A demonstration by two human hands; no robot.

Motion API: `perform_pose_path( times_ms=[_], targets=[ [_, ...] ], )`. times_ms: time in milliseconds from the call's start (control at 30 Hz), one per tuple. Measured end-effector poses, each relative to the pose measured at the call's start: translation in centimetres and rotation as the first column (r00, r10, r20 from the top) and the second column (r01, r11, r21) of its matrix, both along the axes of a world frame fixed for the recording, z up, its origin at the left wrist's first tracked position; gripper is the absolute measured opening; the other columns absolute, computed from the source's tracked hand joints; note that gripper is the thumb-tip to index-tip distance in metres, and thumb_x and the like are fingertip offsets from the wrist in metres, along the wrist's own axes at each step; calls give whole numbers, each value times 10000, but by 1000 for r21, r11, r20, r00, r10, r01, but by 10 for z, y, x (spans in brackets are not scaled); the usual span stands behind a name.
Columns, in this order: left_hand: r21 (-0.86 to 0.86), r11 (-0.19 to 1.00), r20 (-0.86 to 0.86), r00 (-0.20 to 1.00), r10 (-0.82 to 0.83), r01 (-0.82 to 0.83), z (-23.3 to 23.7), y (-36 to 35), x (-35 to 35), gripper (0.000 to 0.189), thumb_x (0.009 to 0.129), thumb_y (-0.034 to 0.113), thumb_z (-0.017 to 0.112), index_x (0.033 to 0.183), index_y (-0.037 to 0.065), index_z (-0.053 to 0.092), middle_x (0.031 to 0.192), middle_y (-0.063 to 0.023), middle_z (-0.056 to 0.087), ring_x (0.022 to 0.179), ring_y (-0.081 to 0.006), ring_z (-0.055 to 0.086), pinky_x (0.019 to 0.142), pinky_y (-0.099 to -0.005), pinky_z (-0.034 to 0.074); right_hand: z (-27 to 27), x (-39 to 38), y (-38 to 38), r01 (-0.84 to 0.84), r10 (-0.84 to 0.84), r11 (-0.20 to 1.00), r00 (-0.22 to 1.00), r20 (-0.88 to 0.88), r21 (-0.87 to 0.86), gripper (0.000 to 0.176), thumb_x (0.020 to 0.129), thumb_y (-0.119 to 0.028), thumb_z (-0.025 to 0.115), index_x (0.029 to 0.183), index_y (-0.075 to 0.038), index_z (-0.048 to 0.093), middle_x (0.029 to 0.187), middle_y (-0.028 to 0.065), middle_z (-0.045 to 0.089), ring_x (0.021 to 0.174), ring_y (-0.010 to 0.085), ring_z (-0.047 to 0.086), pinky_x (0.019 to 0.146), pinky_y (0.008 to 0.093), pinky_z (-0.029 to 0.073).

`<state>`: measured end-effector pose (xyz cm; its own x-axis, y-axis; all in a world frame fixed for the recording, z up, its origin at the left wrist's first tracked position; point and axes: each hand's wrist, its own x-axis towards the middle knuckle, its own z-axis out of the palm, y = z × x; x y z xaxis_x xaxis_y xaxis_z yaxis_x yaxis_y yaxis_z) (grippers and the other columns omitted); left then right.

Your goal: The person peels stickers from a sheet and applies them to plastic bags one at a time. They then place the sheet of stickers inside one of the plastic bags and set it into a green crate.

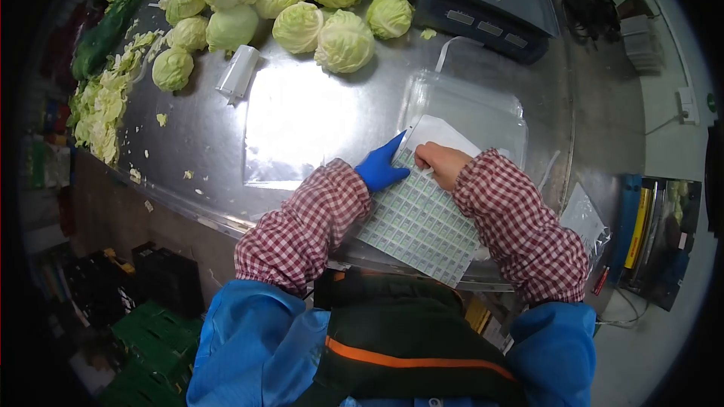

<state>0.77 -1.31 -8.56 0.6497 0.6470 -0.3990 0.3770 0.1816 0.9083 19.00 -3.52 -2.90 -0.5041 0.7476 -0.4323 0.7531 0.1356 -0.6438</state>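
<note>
A sheet of small printed labels point(422, 218), in green and grey rows, lies at a slant over the table's front edge. Its far part is plain white. My left hand point(382, 165), in a blue glove, grips the sheet's left edge near the top, with the fingers partly hidden. Bare and closed in a pinch, my right hand point(443, 163) rests on the sheet where the white part meets the printed rows. A small pale piece that looks like a label point(429, 171) shows at its fingertips. Beneath the sheet's far end is a clear plastic bag point(501, 109).
Several cabbages point(345, 41) are heaped at the back of the metal table point(204, 136). A dark lidded crate point(490, 0) stands back right. Left of the middle lies a white handheld device point(238, 73). Loose leaf trimmings point(105, 113) cover the left edge. Folders point(641, 218) stand at right.
</note>
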Motion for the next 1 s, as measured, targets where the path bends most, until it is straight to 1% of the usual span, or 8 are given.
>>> perform_pose_path(
  times_ms=[133,233,400,467,667,767,833,1000],
  targets=[
    [-86,996,44,999,27,-23,-7,-2,1,749,703,56,620,1330,88,211,1169,-161,476,1058,-213,478,886,-312,388,-7,-10,5,-67,84,995,952,293,-67,373,642,95,543,956,-83,449,958,109,471,916,249,507,735,333,431],
    [68,997,17,1000,18,-19,-14,0,3,750,704,51,615,1331,89,206,1170,-167,472,1056,-215,478,894,-313,385,-6,-18,-8,-27,-40,989,896,441,144,374,663,15,596,994,-87,454,989,98,455,963,239,472,762,330,431],
    [-152,988,57,998,30,-21,-3,0,1,759,702,41,607,1337,106,198,1169,-171,471,1060,-218,475,898,-305,380,22,20,-11,315,-334,911,942,29,268,359,605,-12,649,925,-76,497,939,98,470,883,248,470,777,326,403],
    [-92,995,80,996,42,-35,-13,-3,2,754,705,63,595,1340,133,193,1145,-186,487,1056,-243,486,892,-320,388,28,27,-5,306,-315,932,949,-15,-193,328,599,47,586,894,-78,515,894,105,481,854,252,472,767,309,395],
    [-25,999,58,998,33,-32,-12,-2,2,755,705,83,607,1338,133,200,1137,-184,494,1048,-236,488,886,-324,392,-18,11,-10,195,-185,971,980,78,-138,313,569,114,519,818,-76,502,853,102,483,828,269,471,729,313,392],
    [-26,999,16,1000,19,-19,-12,-1,3,756,701,86,628,1333,109,214,1162,-165,477,1052,-212,473,896,-321,377,-29,9,-26,190,-217,973,945,244,127,319,587,107,537,842,-83,514,853,105,479,843,288,458,744,320,383],
    [27,1000,-32,999,11,-11,-9,1,4,750,701,97,631,1331,110,224,1168,-164,473,1050,-214,472,898,-323,373,-30,10,-41,246,-355,827,926,130,505,315,627,57,573,904,-86,523,881,107,482,879,298,447,760,324,377],
    [213,975,89,995,53,-71,5,1,-9,705,721,151,617,1313,47,249,1185,-196,449,1090,-259,443,922,-335,349,20,39,-114,678,-763,464,633,-131,570,347,667,-41,612,998,-49,505,941,120,480,919,282,439,781,334,372]
  ],
)
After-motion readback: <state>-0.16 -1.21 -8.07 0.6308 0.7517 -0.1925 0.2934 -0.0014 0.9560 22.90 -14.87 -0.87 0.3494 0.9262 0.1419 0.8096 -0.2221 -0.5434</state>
